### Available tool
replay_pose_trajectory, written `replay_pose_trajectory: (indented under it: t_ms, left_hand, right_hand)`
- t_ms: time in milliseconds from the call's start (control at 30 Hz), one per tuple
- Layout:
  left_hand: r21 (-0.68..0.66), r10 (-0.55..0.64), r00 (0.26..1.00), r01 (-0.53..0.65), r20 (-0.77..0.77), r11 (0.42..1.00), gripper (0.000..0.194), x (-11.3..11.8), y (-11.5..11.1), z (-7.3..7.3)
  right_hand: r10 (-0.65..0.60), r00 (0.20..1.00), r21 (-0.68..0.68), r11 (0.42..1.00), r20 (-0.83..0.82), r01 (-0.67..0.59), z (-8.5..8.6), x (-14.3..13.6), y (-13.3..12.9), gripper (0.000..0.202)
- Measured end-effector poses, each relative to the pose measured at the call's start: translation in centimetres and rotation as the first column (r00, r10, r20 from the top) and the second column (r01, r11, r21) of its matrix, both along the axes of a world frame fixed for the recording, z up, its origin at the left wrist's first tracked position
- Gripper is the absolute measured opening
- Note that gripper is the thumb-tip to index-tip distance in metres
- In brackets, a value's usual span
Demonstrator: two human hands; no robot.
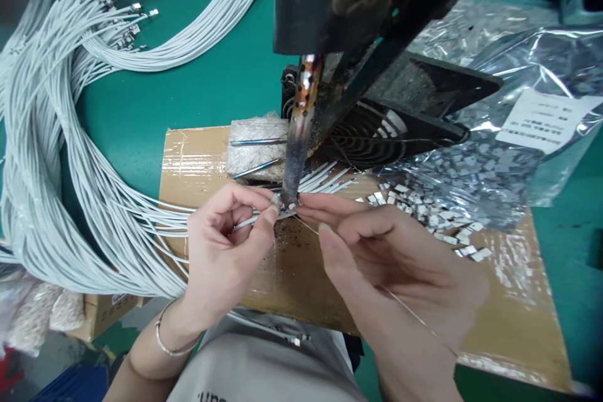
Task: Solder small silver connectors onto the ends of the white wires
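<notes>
Just below the tip of an upright soldering iron [299, 138], my left hand [233, 245] pinches the end of a white cable [247, 223]. My right hand [377, 257] is to the right of the tip, its fingers closed on a thin wire [307, 224] that runs back across the palm. Fingertips of both hands nearly meet under the tip, where a small connector end is partly hidden. More white cable ends [325, 181] lie behind the hands.
Large bundles of white cables [94, 157] cover the left side. A brown cardboard sheet [301, 289] lies under the hands. Loose metal pieces [438, 217], a clear bag [499, 163] and a black fan [372, 135] are right of the iron. Tweezers [259, 168] rest on a wrapped block [259, 154].
</notes>
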State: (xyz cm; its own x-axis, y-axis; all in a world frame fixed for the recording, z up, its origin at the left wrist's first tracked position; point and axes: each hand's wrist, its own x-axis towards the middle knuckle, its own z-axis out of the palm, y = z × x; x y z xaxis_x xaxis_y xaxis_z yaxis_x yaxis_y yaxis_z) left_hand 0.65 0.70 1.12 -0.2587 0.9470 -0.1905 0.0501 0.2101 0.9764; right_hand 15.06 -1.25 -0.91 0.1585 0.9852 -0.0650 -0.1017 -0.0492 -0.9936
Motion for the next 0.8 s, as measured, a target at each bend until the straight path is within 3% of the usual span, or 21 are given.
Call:
replay_pose_trajectory:
  t_ms: [800]
  left_hand:
    - [0.044,-0.019,1.0,0.02,-0.017,0.999,0.02,-0.37,-0.02,-0.32]
  right_hand:
    - [0.001,1.0,0.074,0.997,0.003,-0.001,-0.29,-0.03,0.11,0.024]
